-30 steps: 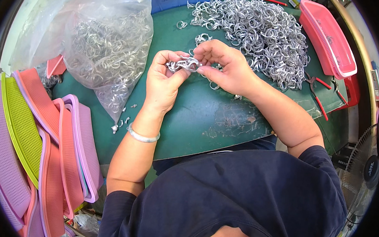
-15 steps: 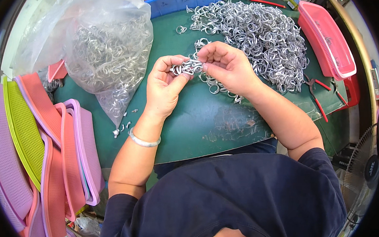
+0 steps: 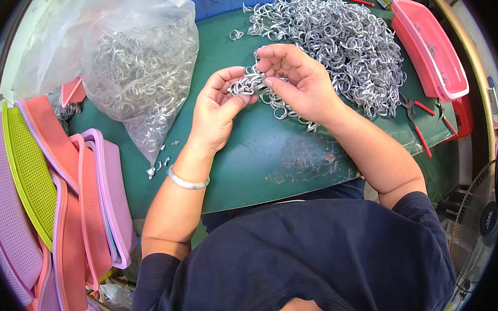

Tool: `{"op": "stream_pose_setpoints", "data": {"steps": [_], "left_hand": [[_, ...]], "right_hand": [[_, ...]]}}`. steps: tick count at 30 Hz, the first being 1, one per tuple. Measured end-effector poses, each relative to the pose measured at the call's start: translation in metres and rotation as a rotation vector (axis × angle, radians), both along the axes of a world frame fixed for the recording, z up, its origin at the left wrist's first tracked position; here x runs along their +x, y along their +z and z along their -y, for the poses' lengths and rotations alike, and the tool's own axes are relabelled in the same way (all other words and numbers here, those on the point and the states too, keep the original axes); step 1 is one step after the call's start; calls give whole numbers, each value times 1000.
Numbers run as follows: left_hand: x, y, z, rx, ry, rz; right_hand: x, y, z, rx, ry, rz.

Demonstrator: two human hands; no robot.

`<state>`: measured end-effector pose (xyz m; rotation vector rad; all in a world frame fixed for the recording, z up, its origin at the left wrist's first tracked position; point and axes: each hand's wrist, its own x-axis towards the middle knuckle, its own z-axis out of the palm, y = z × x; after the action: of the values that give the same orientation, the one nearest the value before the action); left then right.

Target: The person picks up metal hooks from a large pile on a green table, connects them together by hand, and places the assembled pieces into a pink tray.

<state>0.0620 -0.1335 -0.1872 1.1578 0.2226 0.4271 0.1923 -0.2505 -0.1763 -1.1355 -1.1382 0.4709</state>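
Note:
My left hand is curled around a small bunch of silver-coloured metal rings, its thumb pressed along their near side. Close against it, my right hand is bent with the thumb at the bunch's right end and the fingers arched above; rings show between them, partly hidden by the fingers. Behind and to the right spreads a big heap of similar rings on the green tabletop. A few stray rings lie just beneath my right hand, and a single ring sits apart at the heap's left.
A clear plastic bag full of rings stands at left, small metal bits before it. Stacked plastic baskets fill the left edge. Red-handled pliers and a pink basket are at right. A blue bin stands behind.
My right hand's fingers have lifted and spread a little from its thumb. My left fingers have loosened slightly around the bunch, showing more of the rings.

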Motion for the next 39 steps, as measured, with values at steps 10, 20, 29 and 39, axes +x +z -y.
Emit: {"op": "stream_pose_setpoints", "data": {"steps": [10, 20, 29, 39], "left_hand": [[-4, -6, -9, -369, -213, 100], [-3, -9, -15, -547, -334, 110], [-2, -8, -14, -572, -332, 6], [-4, 0, -4, -362, -196, -49]], "right_hand": [[-8, 10, 5, 64, 137, -87], [-3, 4, 3, 74, 39, 79], [0, 6, 2, 70, -141, 373], [4, 4, 2, -65, -112, 165]]}}
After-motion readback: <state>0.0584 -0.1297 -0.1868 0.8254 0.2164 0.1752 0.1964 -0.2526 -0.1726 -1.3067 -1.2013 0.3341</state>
